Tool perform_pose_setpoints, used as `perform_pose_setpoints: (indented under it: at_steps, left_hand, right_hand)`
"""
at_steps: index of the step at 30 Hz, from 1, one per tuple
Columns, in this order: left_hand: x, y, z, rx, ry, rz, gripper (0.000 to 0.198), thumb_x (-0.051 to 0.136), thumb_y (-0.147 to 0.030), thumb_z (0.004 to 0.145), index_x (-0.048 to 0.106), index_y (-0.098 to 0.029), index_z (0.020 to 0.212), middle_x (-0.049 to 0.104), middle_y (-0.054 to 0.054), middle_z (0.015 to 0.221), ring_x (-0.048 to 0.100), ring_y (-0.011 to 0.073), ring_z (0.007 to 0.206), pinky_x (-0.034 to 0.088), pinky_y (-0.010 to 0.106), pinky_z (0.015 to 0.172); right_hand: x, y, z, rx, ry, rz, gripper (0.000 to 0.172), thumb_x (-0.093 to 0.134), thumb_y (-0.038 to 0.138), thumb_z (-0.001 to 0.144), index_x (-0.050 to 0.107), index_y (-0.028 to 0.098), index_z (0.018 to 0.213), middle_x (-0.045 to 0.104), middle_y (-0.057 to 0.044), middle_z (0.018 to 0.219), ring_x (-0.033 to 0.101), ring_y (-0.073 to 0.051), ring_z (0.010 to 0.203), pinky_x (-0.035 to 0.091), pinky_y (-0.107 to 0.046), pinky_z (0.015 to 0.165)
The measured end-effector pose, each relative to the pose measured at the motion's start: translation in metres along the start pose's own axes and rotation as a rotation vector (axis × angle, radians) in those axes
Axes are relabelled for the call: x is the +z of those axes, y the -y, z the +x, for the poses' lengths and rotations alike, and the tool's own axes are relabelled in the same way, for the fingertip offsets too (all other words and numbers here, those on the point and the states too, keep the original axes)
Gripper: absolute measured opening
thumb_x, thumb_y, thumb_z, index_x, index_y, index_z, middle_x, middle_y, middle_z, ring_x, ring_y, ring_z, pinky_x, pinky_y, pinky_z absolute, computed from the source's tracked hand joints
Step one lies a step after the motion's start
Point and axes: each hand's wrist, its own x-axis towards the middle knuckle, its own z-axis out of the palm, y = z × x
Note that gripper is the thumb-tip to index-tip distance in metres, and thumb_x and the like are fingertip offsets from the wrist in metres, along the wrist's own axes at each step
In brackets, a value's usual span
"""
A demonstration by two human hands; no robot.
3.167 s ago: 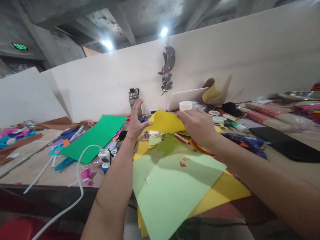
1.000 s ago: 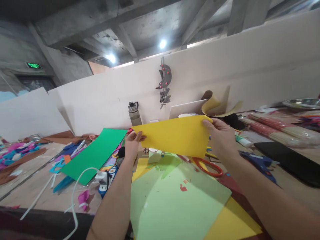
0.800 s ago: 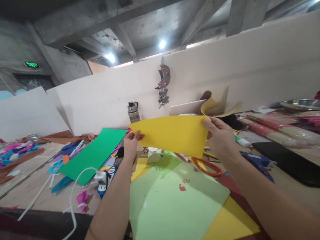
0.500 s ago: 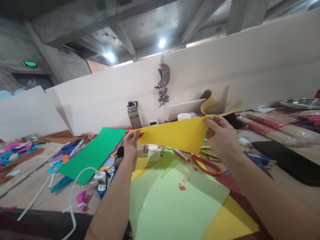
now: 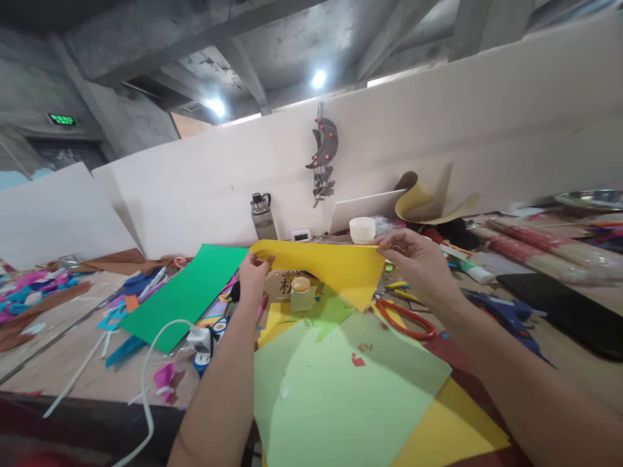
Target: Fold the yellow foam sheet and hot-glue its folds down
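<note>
A sheet of yellow paper (image 5: 326, 263) hangs stretched between my two hands above the table. At its upper left corner, my left hand (image 5: 254, 275) pinches it between thumb and fingers. My right hand (image 5: 413, 263) grips the upper right corner the same way. The sheet sags and bends, its lower point hanging just over pale green paper (image 5: 341, 389) that carries small red scraps (image 5: 358, 360). Scissors with orange-red handles (image 5: 409, 321) lie just beneath the right hand. Behind the sheet, a small round-topped pot (image 5: 300, 284) is partly visible.
Green paper (image 5: 185, 298) lies left, near a white plug and cable (image 5: 146, 389). A grey bottle (image 5: 263, 217) and white cups (image 5: 363, 229) stand by the white board. Right are a blue glue gun (image 5: 506, 314), a black slab (image 5: 569, 311) and bundled sticks (image 5: 530, 243).
The yellow paper's right end has come down and a little left with my right hand. Its left part now curls over more. Both hands keep their grip.
</note>
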Motion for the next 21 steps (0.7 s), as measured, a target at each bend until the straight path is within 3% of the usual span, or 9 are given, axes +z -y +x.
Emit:
perform_pose_setpoints:
  at_steps: [5,9,12,17,21]
  left_hand:
    - [0.002,-0.005,0.000,-0.047,-0.011,-0.237,0.036,0.082,-0.041,0.064,0.067,-0.016,0.084,0.073,0.005,0.079,0.069,0.0155,0.071,0.051,0.025,0.064]
    - [0.006,-0.009,-0.003,0.051,0.043,-0.358,0.034,0.081,-0.046,0.067,0.068,-0.018,0.081,0.075,0.005,0.086,0.071,0.0176,0.083,0.054,0.031,0.083]
    - [0.007,-0.011,-0.005,0.124,0.047,-0.407,0.035,0.082,-0.049,0.065,0.067,-0.020,0.078,0.074,0.005,0.096,0.070,0.0176,0.089,0.053,0.033,0.089]
    - [0.006,-0.018,-0.007,0.165,0.043,-0.403,0.042,0.082,-0.054,0.061,0.066,-0.020,0.079,0.073,0.007,0.107,0.069,0.0197,0.091,0.055,0.035,0.084]
    - [0.004,-0.020,-0.008,0.196,0.077,-0.417,0.033,0.084,-0.045,0.063,0.068,-0.022,0.081,0.072,0.005,0.111,0.066,0.0129,0.074,0.051,0.027,0.067]
  right_hand:
    - [0.000,0.003,-0.002,0.010,-0.116,-0.088,0.007,0.070,0.023,0.068,0.064,0.021,0.071,0.075,-0.003,0.091,0.066,-0.020,0.085,0.051,-0.035,0.083]
    - [-0.001,0.003,-0.001,-0.093,-0.216,-0.049,0.008,0.073,0.024,0.068,0.066,0.021,0.071,0.075,-0.003,0.090,0.067,-0.020,0.090,0.053,-0.037,0.086]
    - [0.001,0.006,-0.003,-0.181,-0.235,0.030,0.010,0.074,0.024,0.070,0.065,0.021,0.071,0.075,-0.003,0.092,0.068,-0.019,0.090,0.054,-0.037,0.086]
    - [0.007,0.013,-0.009,-0.352,-0.213,0.053,0.008,0.071,0.020,0.077,0.064,0.023,0.074,0.073,-0.002,0.090,0.068,-0.020,0.099,0.050,-0.041,0.099]
    - [0.005,0.012,-0.008,-0.379,-0.184,0.017,0.007,0.070,0.019,0.079,0.066,0.024,0.083,0.072,0.000,0.091,0.068,-0.019,0.101,0.049,-0.041,0.100]
